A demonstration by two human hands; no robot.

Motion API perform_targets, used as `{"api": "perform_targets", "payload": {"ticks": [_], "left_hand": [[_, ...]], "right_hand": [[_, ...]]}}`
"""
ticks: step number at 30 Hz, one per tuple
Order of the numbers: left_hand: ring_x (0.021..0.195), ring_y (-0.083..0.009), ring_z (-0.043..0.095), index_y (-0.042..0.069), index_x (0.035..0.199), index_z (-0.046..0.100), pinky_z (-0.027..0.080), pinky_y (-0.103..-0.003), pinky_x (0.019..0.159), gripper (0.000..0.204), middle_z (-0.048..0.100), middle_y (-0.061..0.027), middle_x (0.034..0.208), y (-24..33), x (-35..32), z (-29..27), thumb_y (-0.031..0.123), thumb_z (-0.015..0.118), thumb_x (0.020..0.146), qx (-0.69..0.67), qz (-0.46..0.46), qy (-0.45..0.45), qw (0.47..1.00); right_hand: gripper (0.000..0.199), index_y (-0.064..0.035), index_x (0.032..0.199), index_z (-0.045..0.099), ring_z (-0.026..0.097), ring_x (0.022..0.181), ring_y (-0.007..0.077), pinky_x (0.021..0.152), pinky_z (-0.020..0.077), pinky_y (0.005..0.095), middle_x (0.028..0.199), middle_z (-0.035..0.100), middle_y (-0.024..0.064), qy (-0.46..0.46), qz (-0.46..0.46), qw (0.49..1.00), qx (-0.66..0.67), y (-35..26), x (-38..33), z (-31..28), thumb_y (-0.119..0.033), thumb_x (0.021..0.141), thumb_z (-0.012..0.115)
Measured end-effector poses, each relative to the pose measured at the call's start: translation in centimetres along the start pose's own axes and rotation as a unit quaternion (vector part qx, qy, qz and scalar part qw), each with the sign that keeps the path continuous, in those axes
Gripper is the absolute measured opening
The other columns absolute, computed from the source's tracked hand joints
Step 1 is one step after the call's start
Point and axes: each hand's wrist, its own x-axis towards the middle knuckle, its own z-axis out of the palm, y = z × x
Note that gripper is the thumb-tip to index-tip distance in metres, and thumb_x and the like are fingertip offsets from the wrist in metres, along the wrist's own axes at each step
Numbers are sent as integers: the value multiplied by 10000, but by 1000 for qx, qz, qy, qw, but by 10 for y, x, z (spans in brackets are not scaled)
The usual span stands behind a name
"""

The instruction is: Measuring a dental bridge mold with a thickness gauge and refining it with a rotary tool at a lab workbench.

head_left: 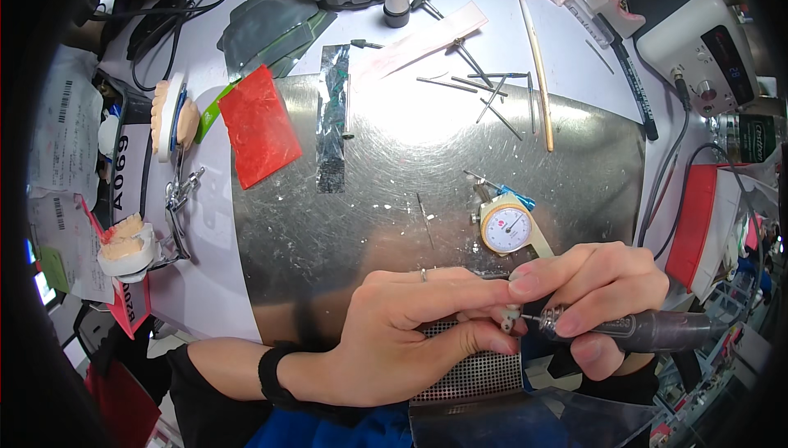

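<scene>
Over the near edge of the metal plate (pixel 386 235), my left hand (pixel 410 325) pinches a small whitish dental piece (pixel 509 317) between thumb and fingers. Most of that piece is hidden, so its exact kind is unclear. My right hand (pixel 607 292) grips a dark rotary handpiece (pixel 661 331) with its fingertips near the metal nose. The thin bur (pixel 530 317) points left and touches or nearly touches the piece. Both hands meet at the fingertips. Beneath them is a perforated metal grille (pixel 476 376). A dial thickness gauge (pixel 506 229) lies just beyond my fingers.
Several loose burs (pixel 492 95) and a long brush (pixel 533 54) lie farther back. At left are a red sheet (pixel 263 128) and an articulator (pixel 180 189) with plaster models. A control box (pixel 698 38) with a cable (pixel 681 128) stands at far right, near a black marker (pixel 632 79).
</scene>
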Motion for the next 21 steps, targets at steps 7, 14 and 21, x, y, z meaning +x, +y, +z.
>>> {"api": "perform_targets", "payload": {"ticks": [7, 14, 21], "left_hand": [[765, -165, 712, -38, 1041, 717, 535, -258, 687, 288, 746, -114, 847, 0, 1, 1, -18, 804, 767, -4, 4, -4, 1000], [758, -164, 707, -40, 1046, 713, 533, -255, 668, 321, 738, -118, 838, 1, 0, 1, -36, 818, 742, 2, 6, 6, 1000], [764, -175, 704, -49, 1044, 709, 540, -264, 674, 325, 730, -126, 860, 1, 0, 0, -37, 825, 741, -5, -1, -2, 1000]], "right_hand": [[111, 68, 801, 678, 706, 951, 427, 768, 624, 413, 755, 645, 162, 33, 21, 999, 15, -4, 1, 2, -36, 794, 717], [115, 75, 818, 706, 708, 948, 418, 797, 621, 431, 742, 665, 161, 27, 18, 999, 20, -2, 0, 1, -28, 769, 726], [116, 72, 813, 710, 713, 937, 408, 799, 621, 422, 741, 666, 161, 20, 4, 1000, 15, -1, 0, 0, -21, 749, 736]]}}
